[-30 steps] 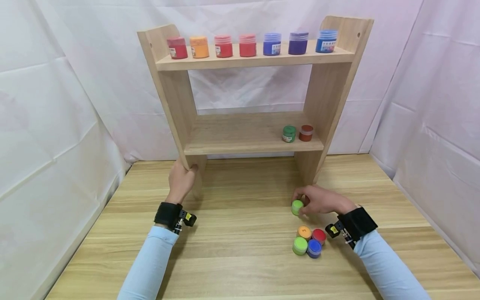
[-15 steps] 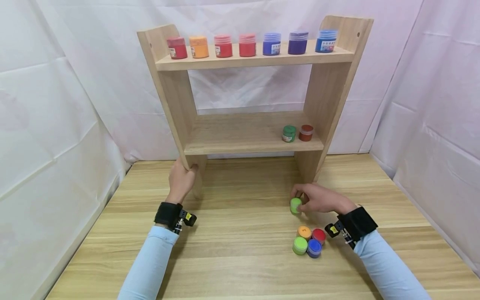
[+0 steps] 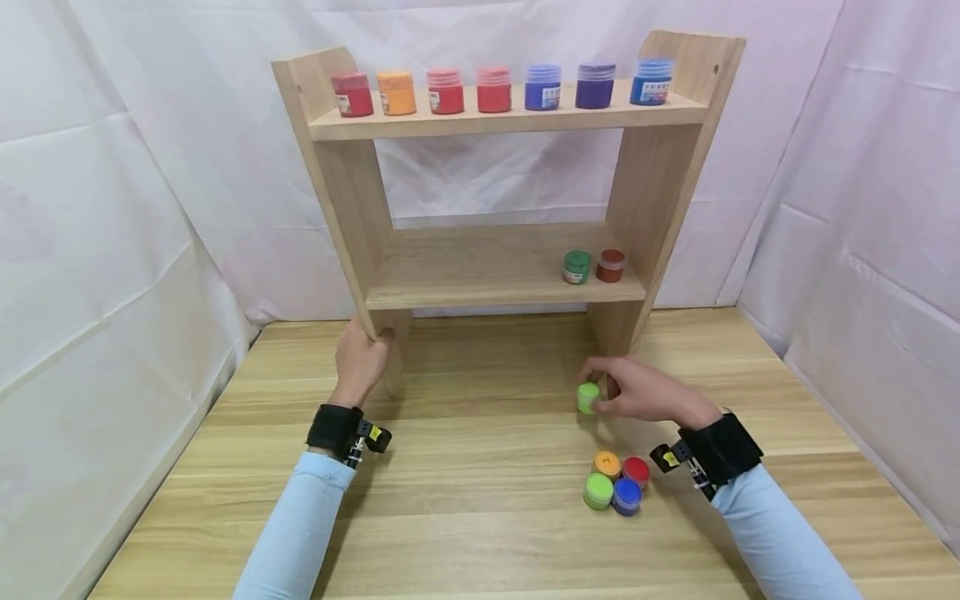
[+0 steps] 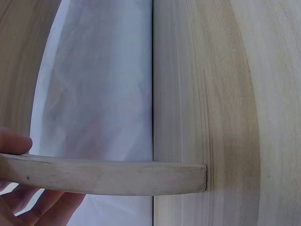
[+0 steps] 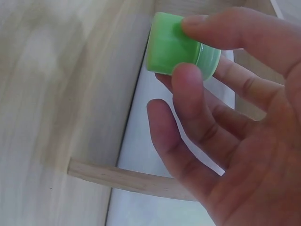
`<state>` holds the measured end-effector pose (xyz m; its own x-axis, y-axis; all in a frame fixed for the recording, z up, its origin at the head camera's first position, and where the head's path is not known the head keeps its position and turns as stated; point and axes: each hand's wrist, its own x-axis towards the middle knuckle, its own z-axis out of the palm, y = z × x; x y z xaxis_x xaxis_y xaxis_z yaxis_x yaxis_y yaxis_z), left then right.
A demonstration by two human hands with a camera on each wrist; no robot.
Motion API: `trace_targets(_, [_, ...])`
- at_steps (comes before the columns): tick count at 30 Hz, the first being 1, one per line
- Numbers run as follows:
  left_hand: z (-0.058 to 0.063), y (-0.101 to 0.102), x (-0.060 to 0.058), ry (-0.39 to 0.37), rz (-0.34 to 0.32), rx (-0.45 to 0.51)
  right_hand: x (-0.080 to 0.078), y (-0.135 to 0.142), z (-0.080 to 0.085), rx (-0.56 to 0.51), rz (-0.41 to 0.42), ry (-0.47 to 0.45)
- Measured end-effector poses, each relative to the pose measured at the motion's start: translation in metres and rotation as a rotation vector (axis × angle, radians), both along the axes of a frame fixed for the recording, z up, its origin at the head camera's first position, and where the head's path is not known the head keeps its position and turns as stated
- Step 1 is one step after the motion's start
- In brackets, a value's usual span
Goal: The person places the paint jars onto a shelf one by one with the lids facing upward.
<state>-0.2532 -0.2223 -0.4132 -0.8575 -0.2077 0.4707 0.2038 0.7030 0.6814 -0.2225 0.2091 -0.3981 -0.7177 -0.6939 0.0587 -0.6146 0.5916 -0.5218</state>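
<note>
In the head view my left hand (image 3: 362, 360) grips the lower left side panel of a wooden shelf (image 3: 506, 296). The left wrist view has the thumb on one side of that panel (image 4: 103, 178) and the fingers on the other. My right hand (image 3: 647, 392) pinches a small light green paint jar (image 3: 587, 399) between thumb and fingers, in front of the shelf's right leg. Seen from the right wrist, the jar (image 5: 171, 44) is tilted, its ribbed lid toward the palm. Nearer me, orange (image 3: 607, 464), red (image 3: 636, 472), light green (image 3: 597, 492) and blue (image 3: 627, 496) jars stand clustered.
A row of red, orange, blue and purple jars lines the top board (image 3: 510, 123). On the middle board, a green jar (image 3: 577, 267) and a brown-red jar (image 3: 611, 266) stand toward the right. White cloth (image 3: 112, 250) hangs around the wooden table (image 3: 450, 517).
My right hand has carried the light green jar a short way forward and slightly left, toward the shelf. The left hand keeps its grip on the panel.
</note>
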Motion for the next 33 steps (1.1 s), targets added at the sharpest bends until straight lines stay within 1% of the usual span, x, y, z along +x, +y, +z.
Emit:
trace_targets(3, [-0.001, 0.002, -0.001, -0.002, 0.002, -0.009, 0.002, 0.002, 0.003, -0.013, -0.004, 0.030])
trace_targets(8, [-0.002, 0.005, -0.002, -0.013, 0.014, -0.018, 0.005, 0.006, 0.009, -0.032, -0.037, 0.035])
trace_targets(10, [-0.002, 0.006, -0.002, -0.012, 0.009, -0.017, 0.005, 0.006, 0.013, -0.039, -0.046, 0.042])
trace_targets(15, [-0.003, 0.005, -0.002, -0.014, 0.006, -0.016, 0.006, 0.000, 0.028, -0.083, -0.053, 0.102])
trace_targets(17, [-0.003, 0.003, -0.001, -0.019, 0.016, -0.018, 0.006, -0.004, 0.037, -0.106, -0.048, 0.137])
trace_targets(23, [-0.002, 0.000, 0.000, -0.004, 0.013, -0.015, 0.005, -0.015, 0.064, -0.187, -0.034, 0.250])
trace_targets(29, [-0.002, -0.001, -0.001, -0.005, 0.017, -0.007, 0.002, -0.026, 0.083, -0.249, -0.013, 0.386])
trace_targets(33, [-0.002, 0.000, -0.001, 0.000, 0.018, -0.005, -0.002, -0.033, 0.098, -0.281, 0.002, 0.469])
